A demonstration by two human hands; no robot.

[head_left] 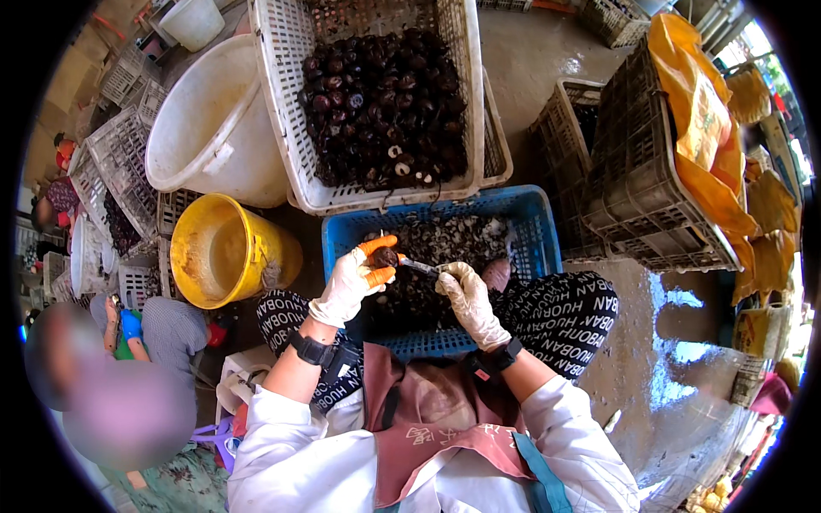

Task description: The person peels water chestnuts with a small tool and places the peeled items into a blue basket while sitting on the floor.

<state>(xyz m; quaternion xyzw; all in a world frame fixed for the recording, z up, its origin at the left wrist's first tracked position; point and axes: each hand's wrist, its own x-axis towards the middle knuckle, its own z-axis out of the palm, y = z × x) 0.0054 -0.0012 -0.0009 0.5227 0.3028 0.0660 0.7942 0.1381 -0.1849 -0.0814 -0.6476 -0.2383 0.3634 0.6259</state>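
Here, a gloved left hand pinches a dark, round corm between nearly closed, orange-covered fingertips, while the gloved right hand, curled tight, grips a slim metal tool reaching it; beneath both sits a blue crate, a white crate beyond.

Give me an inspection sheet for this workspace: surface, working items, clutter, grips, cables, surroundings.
Surface: floor at right looks wet.
Working items: dark round piece by a bladed tool, above a blue crate; white crate of dark pieces beyond.
Clutter: yellow bucket and white tub at left; stacked crates at right.
Grips: left hand, gloved with orange finger covers, holds the piece; right hand, gloved, holds the tool.
Cables: nothing seen.
Surroundings: co-worker at left; orange sheet over right-hand crates.
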